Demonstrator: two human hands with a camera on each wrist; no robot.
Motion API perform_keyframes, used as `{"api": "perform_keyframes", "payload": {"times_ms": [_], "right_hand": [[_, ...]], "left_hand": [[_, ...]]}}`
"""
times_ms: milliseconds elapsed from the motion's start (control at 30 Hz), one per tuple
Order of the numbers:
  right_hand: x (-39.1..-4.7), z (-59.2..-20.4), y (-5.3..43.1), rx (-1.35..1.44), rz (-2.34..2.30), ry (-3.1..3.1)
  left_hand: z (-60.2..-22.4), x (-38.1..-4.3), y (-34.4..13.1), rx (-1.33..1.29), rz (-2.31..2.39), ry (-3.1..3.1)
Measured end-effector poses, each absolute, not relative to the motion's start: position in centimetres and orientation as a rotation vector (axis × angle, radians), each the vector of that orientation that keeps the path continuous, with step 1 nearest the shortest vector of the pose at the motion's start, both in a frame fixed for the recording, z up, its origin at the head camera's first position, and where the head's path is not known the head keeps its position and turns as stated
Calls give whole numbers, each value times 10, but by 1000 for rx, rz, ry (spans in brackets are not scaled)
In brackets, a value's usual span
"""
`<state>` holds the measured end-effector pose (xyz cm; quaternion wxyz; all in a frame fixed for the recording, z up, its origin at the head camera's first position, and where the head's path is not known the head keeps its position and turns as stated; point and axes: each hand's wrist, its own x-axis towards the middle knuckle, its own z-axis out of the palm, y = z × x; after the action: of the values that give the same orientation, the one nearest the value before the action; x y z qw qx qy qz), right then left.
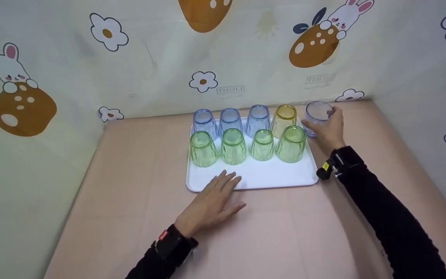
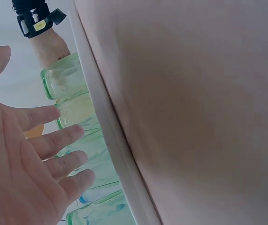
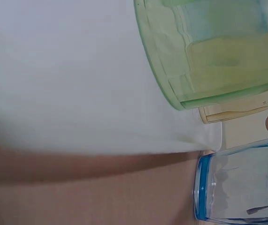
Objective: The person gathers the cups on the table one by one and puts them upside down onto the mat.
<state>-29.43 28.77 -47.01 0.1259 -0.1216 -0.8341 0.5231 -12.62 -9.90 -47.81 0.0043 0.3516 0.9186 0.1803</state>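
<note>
My right hand [image 1: 331, 130] grips a clear, bluish drinking glass [image 1: 313, 115] just off the right back corner of a white tray [image 1: 269, 176]. The glass is upright, mouth up, with thumb and fingers on opposite sides; its thick blue base shows in the right wrist view. Several green glasses [image 1: 234, 149] stand upside down in the tray's front row. Behind them are three blue glasses [image 1: 259, 118] and a yellow glass [image 1: 285, 118], also upside down. My left hand [image 1: 209, 209], fingers straight and spread, is at the tray's front edge, holding nothing.
A pinkish cloth-covered table [image 1: 130, 174] lies beneath the tray. Close behind the tray rises a wall covering [image 1: 149, 77] printed with rabbits, fruit and flowers, and it continues along both sides. The nearest green glass [image 1: 292, 145] stands close to my right hand.
</note>
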Motion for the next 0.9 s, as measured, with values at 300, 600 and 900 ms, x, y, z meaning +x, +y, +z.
{"api": "perform_keyframes", "payload": {"times_ms": [300, 600, 900], "right_hand": [[-297, -475, 288, -322, 1461, -2391], [-298, -475, 288, -338, 1475, -2391], [-295, -478, 289, -323, 1500, -2372]], "left_hand": [[-476, -130, -100, 1101, 560, 2875], [-471, -133, -101, 1086, 550, 2880], [-469, -134, -102, 1095, 609, 2880]]}}
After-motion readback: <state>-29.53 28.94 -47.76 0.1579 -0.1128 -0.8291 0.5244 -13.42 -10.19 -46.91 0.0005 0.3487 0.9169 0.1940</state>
